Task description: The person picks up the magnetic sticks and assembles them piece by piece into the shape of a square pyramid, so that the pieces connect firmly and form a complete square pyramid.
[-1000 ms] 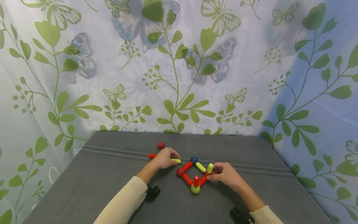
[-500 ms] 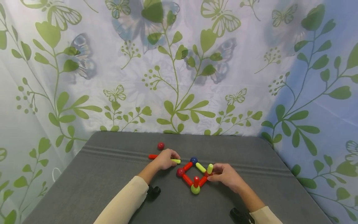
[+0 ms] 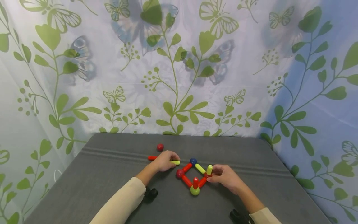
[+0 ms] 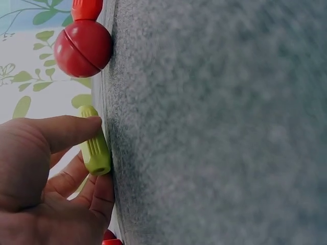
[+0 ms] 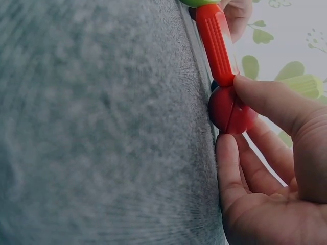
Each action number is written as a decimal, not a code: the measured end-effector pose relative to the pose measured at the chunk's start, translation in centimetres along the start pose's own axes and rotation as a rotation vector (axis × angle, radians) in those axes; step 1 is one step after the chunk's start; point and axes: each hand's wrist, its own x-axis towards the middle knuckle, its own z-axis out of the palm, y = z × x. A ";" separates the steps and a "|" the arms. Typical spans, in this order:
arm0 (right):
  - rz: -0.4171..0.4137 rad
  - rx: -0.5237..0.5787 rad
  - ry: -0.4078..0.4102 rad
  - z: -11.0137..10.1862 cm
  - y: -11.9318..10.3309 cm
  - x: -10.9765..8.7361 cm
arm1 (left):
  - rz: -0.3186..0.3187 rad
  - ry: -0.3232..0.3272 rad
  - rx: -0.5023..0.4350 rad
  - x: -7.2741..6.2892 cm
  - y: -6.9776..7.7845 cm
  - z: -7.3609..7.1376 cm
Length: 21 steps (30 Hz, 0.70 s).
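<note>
My left hand (image 3: 165,161) pinches a yellow-green rod (image 4: 96,148) between thumb and fingers, close over the table. My right hand (image 3: 226,177) holds a red ball (image 5: 227,109) at the right corner of a diamond-shaped frame of rods and balls. A blue ball (image 3: 193,161) forms its far corner, another red ball (image 3: 180,173) the left and a yellow-green ball (image 3: 195,190) the near one. Three sides are red rods; the far right side is a yellow-green rod (image 3: 199,168). Upright on the near ball stands a red rod (image 3: 195,182), and on the right ball a yellow-green rod (image 3: 209,169).
Beyond the left hand lie a loose red ball (image 3: 160,147) and a red rod (image 3: 152,158), partly hidden by that hand. The grey table (image 3: 112,180) ends at a patterned curtain (image 3: 126,62). Black devices (image 3: 151,194) sit by both wrists.
</note>
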 end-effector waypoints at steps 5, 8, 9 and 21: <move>0.004 -0.004 0.007 0.0 0.1 0.0 | 0.020 0.009 -0.026 -0.3 0.0 -0.2; 0.005 -0.001 0.005 0.0 0.0 -0.1 | 0.026 0.019 -0.043 -0.5 -0.1 -0.1; 0.006 0.006 0.001 0.0 0.0 -0.1 | 0.030 0.022 -0.052 -0.5 -0.1 -0.1; -0.017 0.030 -0.028 -0.1 -0.2 -0.3 | 0.044 0.075 -0.242 -2.1 0.3 -0.3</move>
